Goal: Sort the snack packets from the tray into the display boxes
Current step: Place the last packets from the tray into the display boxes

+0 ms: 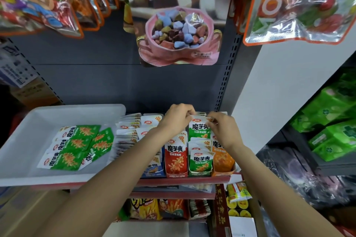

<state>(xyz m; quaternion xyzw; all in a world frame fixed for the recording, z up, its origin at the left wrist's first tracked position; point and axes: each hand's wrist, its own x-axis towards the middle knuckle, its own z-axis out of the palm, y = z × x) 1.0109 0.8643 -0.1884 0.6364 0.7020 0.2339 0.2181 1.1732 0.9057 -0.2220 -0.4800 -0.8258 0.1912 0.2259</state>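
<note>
A white tray (23,140) sits on the shelf at left and holds several green snack packets (77,146). To its right stand display boxes: blue (154,169), red (176,158), green (200,161) and orange (223,159), each filled with upright packets. Both my hands are at the back of the green box. My left hand (178,119) and my right hand (223,131) pinch the top edge of a green packet (199,128) standing there.
Loose white-backed packets (129,131) lie stacked between tray and boxes. Large snack bags (300,5) hang overhead at left and right. A poster (179,34) covers the back panel. Green boxes (331,127) fill a side shelf at right. More snacks sit on the lower shelf (169,209).
</note>
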